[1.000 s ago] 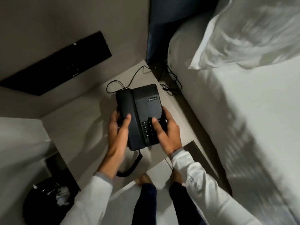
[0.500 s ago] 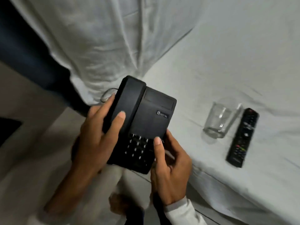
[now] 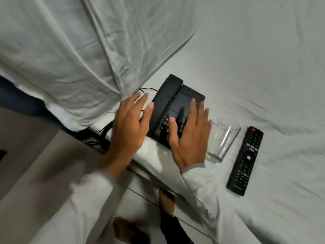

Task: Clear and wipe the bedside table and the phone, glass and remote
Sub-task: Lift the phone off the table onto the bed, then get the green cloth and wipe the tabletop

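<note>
The black desk phone lies on the white bed sheet near the mattress edge, handset on its cradle. My left hand hovers flat just left of the handset, fingers spread, holding nothing. My right hand is spread over the keypad end of the phone, not gripping it. Right of that hand, a clear empty glass stands on the sheet. A black remote lies right of the glass. A strip of the beige bedside table shows at the lower left.
A white pillow fills the upper left, overhanging the bed edge. The phone's black cords trail from the phone down between bed and table. My bare feet stand on the tiled floor below.
The phone went from being held in both hands above the bed edge to resting on the sheet beside the glass. Both hands have let go and opened.
</note>
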The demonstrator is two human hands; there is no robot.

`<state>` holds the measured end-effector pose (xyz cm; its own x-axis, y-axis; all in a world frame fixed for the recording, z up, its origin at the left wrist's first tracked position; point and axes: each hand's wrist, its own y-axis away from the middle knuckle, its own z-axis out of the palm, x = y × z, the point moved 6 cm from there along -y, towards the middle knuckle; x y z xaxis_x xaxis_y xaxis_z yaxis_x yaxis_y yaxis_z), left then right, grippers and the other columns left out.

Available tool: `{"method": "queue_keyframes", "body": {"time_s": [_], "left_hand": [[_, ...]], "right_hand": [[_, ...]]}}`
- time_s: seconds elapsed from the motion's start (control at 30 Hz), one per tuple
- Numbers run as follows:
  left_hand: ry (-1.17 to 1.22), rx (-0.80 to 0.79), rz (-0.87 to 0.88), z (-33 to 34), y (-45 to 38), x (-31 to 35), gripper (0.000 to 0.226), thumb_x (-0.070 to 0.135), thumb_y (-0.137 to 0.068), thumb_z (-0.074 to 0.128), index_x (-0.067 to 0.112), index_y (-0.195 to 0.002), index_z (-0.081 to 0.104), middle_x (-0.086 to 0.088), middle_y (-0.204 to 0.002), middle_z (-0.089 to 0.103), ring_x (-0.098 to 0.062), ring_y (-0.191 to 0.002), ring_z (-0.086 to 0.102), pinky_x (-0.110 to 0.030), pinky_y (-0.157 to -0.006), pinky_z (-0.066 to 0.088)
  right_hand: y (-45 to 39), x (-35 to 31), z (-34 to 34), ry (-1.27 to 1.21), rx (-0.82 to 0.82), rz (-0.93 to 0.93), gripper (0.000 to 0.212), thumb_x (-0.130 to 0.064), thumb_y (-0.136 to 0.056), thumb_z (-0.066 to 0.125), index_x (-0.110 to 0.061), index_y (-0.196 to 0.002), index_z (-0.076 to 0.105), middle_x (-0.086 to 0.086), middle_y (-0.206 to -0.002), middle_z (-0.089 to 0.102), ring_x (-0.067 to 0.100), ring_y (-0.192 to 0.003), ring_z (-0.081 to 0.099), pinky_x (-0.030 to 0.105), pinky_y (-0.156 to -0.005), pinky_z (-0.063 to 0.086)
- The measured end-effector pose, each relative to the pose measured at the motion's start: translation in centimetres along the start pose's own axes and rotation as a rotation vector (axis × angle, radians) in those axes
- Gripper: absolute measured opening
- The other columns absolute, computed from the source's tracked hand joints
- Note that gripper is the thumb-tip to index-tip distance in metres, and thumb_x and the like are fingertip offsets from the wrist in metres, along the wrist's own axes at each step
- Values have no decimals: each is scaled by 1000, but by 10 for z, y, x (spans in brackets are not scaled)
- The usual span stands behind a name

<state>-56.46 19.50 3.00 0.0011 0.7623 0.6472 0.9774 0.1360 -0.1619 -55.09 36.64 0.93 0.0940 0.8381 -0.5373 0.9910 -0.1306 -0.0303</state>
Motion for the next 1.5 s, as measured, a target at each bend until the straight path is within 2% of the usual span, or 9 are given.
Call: {"method": "queue_keyframes", "body": {"time_s": [0.07, 0.27, 0.6, 0.97, 1.07, 1.13, 1.23, 1.37, 1.5], "left_hand": [[-358, 164, 78, -39, 48, -9, 51, 45, -102, 42, 21, -147, 46, -11, -149, 49, -29, -136, 45, -43, -110, 36], [-925, 147, -382, -133, 220, -93, 70, 57, -97, 34, 23, -157, 19, -20, -165, 9, -39, -152, 12, -67, -118, 14], [-1062, 392, -1097, -269, 525, -66, 77, 65, -97, 31, 21, -158, 15, -23, -164, 13, -40, -152, 12, -72, -114, 15], [-979, 666, -1674, -238, 831, 112, 70, 60, -99, 27, 18, -155, 28, -24, -161, 25, -39, -150, 23, -66, -115, 24], [-797, 851, -1819, -230, 880, 135, 60, 48, -103, 28, 12, -149, 39, -21, -148, 47, -38, -134, 48, -53, -108, 43], [-665, 939, -1851, -228, 902, 138, 52, 44, -102, 32, 12, -140, 49, -15, -134, 57, -32, -117, 58, -46, -92, 52], [-525, 824, -1835, -217, 918, 129, 59, 55, -93, 53, 17, -138, 51, -12, -136, 53, -31, -121, 53, -47, -92, 53], [-534, 560, -1847, -194, 924, 119, 78, 49, -76, 78, 15, -142, 51, -18, -144, 50, -38, -131, 50, -51, -100, 50], [-766, 612, -1767, -182, 929, 126, 56, 21, -75, 84, 5, -126, 67, -22, -129, 64, -41, -113, 65, -49, -85, 58]], "right_hand": [[8, -21, -2, 208, 57, -255, 78, -62, -98, 41, -20, -160, 20, 18, -169, 10, 37, -157, 4, 57, -127, 6], [72, -104, 43, 255, -62, -784, 86, -72, -91, 43, -21, -159, 26, 24, -166, 18, 42, -155, 11, 67, -120, 14], [358, -270, 62, -2, -332, -1501, 91, -75, -90, 42, -21, -160, 23, 21, -167, 18, 37, -156, 12, 66, -121, 15], [708, -181, -23, -252, -763, -1927, 86, -70, -93, 44, -20, -160, 24, 20, -166, 22, 37, -155, 20, 59, -124, 17], [758, -159, -38, -388, -1199, -1720, 75, -62, -91, 58, -17, -149, 42, 12, -149, 50, 24, -137, 49, 39, -112, 43], [780, -155, -34, -437, -1521, -1277, 54, -57, -84, 73, -26, -124, 55, 2, -118, 65, 8, -104, 65, 21, -90, 53], [811, -141, -13, -266, -1778, -547, 53, -49, -69, 89, -25, -99, 53, 7, -98, 73, 19, -85, 74, 34, -84, 62], [835, -129, 2, -132, -1792, -256, 61, -41, -59, 96, -23, -90, 46, 7, -102, 71, 21, -75, 68, 32, -61, 59], [835, -124, 13, -230, -1691, -257, 48, -23, -64, 95, -18, -82, 50, 21, -110, 72, 27, -76, 68, 34, -60, 59]]}}
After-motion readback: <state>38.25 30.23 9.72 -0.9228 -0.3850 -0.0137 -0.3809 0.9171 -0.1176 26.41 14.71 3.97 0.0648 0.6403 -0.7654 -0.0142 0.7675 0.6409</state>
